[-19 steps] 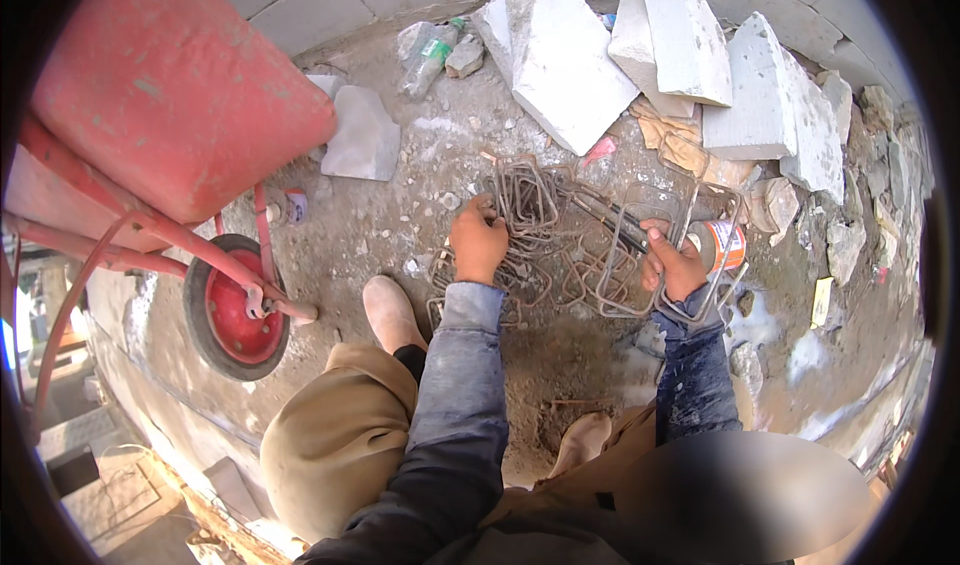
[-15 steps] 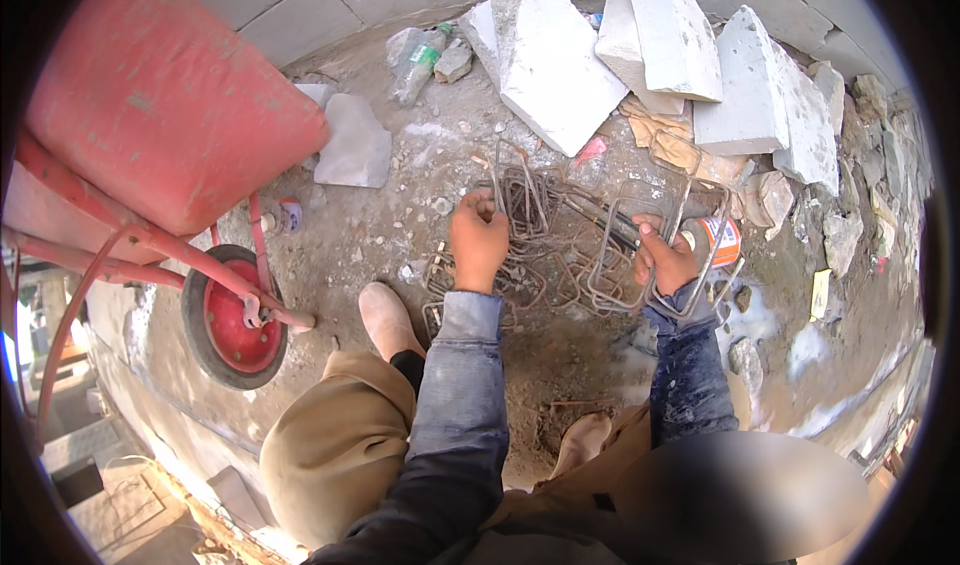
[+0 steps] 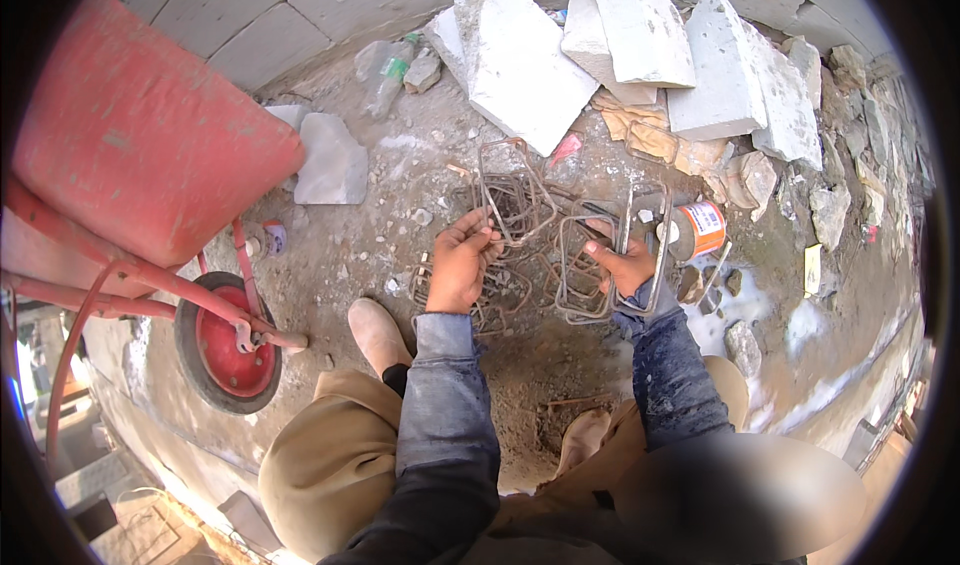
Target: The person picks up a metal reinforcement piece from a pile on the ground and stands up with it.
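Observation:
My left hand [image 3: 460, 263] pinches the near end of a rusty rectangular rebar stirrup [image 3: 483, 177], which stands up over the pile. In my right hand [image 3: 622, 263] are several bent steel stirrups [image 3: 588, 316], gathered together, with the fingers curled round their bars. Between and beyond both hands lies a tangled heap of rebar stirrups [image 3: 507, 290] on the dirt. The exact number of loops in the right hand is hidden by overlap.
A red wheelbarrow [image 3: 150, 135] stands at the left, its wheel [image 3: 232, 340] near my foot. White blocks [image 3: 520, 65] lean along the far wall. An orange-and-white can [image 3: 697, 231] lies right of my right hand. A crumpled plastic bottle [image 3: 392, 77] and rubble [image 3: 835, 215] lie around.
My left hand has closed on a stirrup and raised it from the heap. The right hand has moved slightly left and nearer, still holding its bunch. The view has shifted a little.

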`<action>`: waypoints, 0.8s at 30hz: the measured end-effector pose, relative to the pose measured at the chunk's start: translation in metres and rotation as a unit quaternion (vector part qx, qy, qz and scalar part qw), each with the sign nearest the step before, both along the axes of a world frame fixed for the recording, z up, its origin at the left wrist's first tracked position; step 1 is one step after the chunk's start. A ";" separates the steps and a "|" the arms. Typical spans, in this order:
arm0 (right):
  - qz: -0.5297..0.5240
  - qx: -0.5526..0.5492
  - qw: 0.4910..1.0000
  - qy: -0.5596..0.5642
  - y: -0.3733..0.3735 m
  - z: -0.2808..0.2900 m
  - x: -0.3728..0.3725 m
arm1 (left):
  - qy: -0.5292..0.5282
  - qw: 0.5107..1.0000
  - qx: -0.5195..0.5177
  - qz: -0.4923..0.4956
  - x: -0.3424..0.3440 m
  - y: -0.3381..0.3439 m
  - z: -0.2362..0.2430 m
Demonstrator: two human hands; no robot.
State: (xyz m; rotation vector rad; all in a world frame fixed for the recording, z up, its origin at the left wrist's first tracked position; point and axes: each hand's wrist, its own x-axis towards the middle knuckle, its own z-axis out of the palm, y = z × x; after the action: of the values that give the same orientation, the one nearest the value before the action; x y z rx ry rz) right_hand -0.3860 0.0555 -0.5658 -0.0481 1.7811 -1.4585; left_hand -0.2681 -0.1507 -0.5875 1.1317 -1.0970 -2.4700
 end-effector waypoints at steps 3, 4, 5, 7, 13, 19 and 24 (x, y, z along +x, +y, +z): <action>-0.018 -0.080 0.996 -0.043 -0.011 0.010 0.003 | 0.023 0.998 -0.041 -0.044 -0.004 0.006 0.018; -0.021 -0.097 0.994 -0.046 -0.012 0.009 0.003 | 0.035 0.995 -0.054 -0.070 -0.004 0.007 0.022; -0.023 -0.113 0.992 -0.048 -0.012 0.009 0.002 | 0.048 0.992 -0.067 -0.097 -0.004 0.008 0.026; -0.021 -0.103 0.994 -0.026 -0.011 0.007 0.001 | 0.077 0.987 -0.076 -0.123 -0.005 0.009 0.032; -0.081 -0.150 0.985 -0.007 -0.009 0.023 -0.008 | 0.147 0.968 -0.070 -0.191 -0.020 0.029 0.054; 0.009 -0.178 0.984 -0.013 0.006 0.054 -0.021 | 0.211 0.960 0.042 -0.180 -0.031 0.073 0.042; 0.043 -0.027 0.989 0.141 0.011 0.039 -0.025 | 0.259 0.925 0.239 -0.143 -0.037 0.083 0.053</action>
State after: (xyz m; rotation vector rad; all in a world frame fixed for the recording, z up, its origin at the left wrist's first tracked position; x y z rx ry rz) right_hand -0.4108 0.0661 -0.5271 -0.3721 1.9375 -1.4942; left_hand -0.3050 -0.0675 -0.5344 0.3488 -0.5444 -3.1107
